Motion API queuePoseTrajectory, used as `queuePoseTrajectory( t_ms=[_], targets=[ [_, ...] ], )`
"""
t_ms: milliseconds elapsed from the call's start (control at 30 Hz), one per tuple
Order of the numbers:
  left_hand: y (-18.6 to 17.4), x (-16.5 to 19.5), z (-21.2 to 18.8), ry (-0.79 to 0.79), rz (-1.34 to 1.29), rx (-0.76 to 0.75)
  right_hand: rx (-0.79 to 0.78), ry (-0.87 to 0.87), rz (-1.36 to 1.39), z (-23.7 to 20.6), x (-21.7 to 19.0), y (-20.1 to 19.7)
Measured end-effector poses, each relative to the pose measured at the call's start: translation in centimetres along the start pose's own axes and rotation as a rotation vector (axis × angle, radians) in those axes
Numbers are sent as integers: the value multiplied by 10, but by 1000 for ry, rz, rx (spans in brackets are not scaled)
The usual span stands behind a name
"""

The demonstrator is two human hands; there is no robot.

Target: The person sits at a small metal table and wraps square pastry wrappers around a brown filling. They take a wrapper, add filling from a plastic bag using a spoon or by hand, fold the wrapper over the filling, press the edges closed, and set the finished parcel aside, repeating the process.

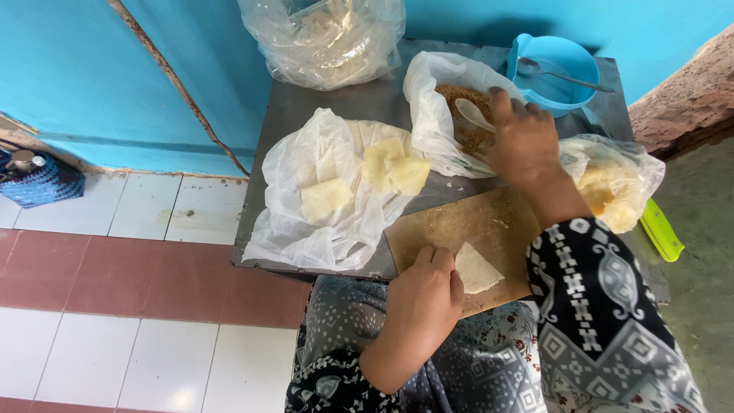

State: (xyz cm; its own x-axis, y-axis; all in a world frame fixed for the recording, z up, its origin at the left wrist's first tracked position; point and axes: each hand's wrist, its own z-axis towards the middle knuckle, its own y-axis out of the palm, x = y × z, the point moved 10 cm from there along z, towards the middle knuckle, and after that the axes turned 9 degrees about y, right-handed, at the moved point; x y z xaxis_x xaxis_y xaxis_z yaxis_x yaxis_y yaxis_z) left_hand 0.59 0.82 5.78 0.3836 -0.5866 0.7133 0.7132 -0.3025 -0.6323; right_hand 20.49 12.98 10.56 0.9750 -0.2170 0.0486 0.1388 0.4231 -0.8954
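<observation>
Blue plastic bowl (556, 70) with metal spoon (562, 75) at table's far edge. Clear bag (325, 38) against the blue wall (92, 76). Green plastic strip (662, 230) off the table's right side. Blue woven pouch (38, 180) on tiled floor (115, 306).

The bench (306, 115) is crowded. A clear bag (325, 38) blocks its far left corner, and a blue bowl (562, 73) with a spoon (562, 74) fills the far right corner. A white bag (306, 206) with folded pieces covers the left edge. The wooden board (459, 229) takes the near edge. Bare metal shows only in a strip between the clear bag and the white bag.
</observation>
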Motion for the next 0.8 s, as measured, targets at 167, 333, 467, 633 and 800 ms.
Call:
queuePoseTrajectory(
  t_ms=[167, 333, 467, 633, 800],
  targets=[
    [4, -2, 0, -9, 6, -24, -101, 89, 139, 5, 20, -9],
    [1, -1, 0, 1, 12, 12, -14, 91, 373, 10, 25, -11],
    [0, 0, -1, 2, -14, 25, 85, 105, 519, 10, 28, -2],
    [0, -3, -2, 0, -21, 4, 156, 134, 549, -8, 39, -7],
    [1, -3, -4, -3, -14, -2, 212, 145, 572, -35, 44, -20]
  ],
)
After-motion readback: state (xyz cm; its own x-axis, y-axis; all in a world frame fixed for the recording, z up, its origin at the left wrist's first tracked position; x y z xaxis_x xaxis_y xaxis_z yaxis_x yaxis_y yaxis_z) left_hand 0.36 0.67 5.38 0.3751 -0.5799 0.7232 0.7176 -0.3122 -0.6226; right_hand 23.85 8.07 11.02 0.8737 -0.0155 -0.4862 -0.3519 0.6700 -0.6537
